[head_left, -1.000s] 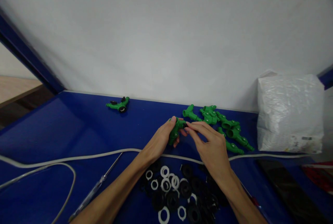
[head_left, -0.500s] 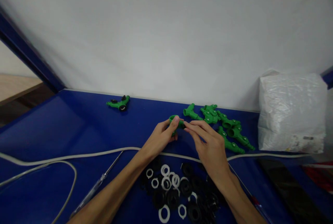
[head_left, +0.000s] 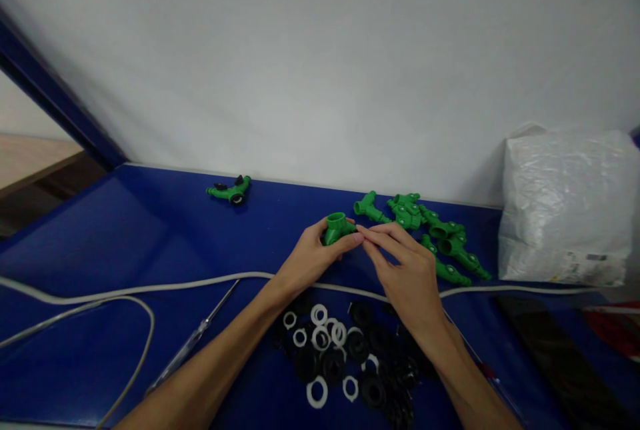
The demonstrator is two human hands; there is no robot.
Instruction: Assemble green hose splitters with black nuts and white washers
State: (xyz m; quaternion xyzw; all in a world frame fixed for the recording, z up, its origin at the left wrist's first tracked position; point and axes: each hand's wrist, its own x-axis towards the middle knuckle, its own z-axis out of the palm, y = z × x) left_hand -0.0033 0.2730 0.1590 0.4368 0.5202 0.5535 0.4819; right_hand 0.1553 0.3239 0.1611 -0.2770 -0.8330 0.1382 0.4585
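My left hand (head_left: 313,253) is closed around a green plastic hose splitter (head_left: 337,222), its wide round mouth facing up and its thumb laid along the side. At the splitter's right arm my right hand (head_left: 400,260) pinches with thumb and fingertips. Something small and dark shows there, but the fingers hide what it is. Below both hands lies a loose pile of white rings (head_left: 317,392) and black rings (head_left: 333,365) with other small black parts.
Several bare green splitters (head_left: 407,213) lie at the back right, beside a white plastic-wrapped package (head_left: 567,207). A splitter with black fittings (head_left: 235,193) lies back left. A white cable (head_left: 165,287) crosses the table. Screwdrivers (head_left: 193,337) lie beside each forearm; a dark flat object (head_left: 545,350) is at right.
My left hand has turned the splitter so its mouth now points more upward, and the left thumb has slid down toward the right fingertips. The right hand keeps its pinch.
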